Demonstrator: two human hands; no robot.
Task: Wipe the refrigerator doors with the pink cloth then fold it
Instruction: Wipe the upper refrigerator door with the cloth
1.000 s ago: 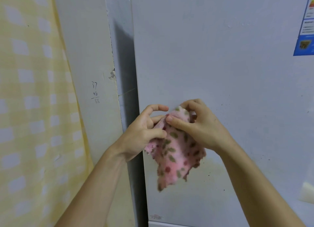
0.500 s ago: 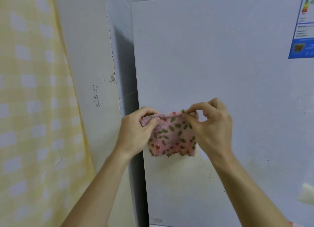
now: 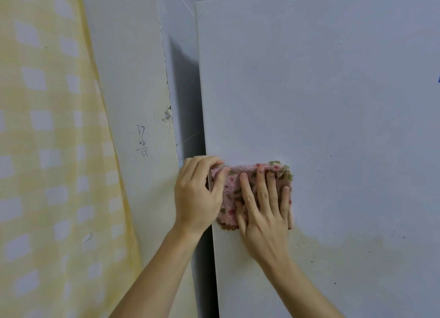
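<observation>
Now pressing the cloth [image 3: 234,175] flat against the door [image 3: 333,91] with the right hand [image 3: 264,213], palm down, with straight, slightly spread fingers [image 3: 261,187] pointing up across the pink pile and nearly reaching the top edge. Gripping the cloth's upper left corner with the left hand [image 3: 197,194], with fingers curled over the top edge and the thumb laid on the front, right at the door's left edge. Gathered into a compact shape, pink with green and red flecks, set against the door's left side at about the middle of the visible height, touching the white surface. Showing a small brownish corner at the bottom, between the two hands. Largely hidden under the right hand; cannot tell how many layers. Below and to the right of the cloth, a yellowish-brown stain [image 3: 333,244] spread over the door, with dark specks scattered around and above it. Left of the door, a shadowed gap, then a white wall [image 3: 128,68] with a chipped corner and a few handwritten numbers [image 3: 142,140] a little above the left hand's level. Farther left, a yellow curtain [image 3: 47,151] with white checks, hanging in front of the wall. Reaching up from the bottom edge on two bare forearms [image 3: 154,282], apart below and close together at the wrists.
</observation>
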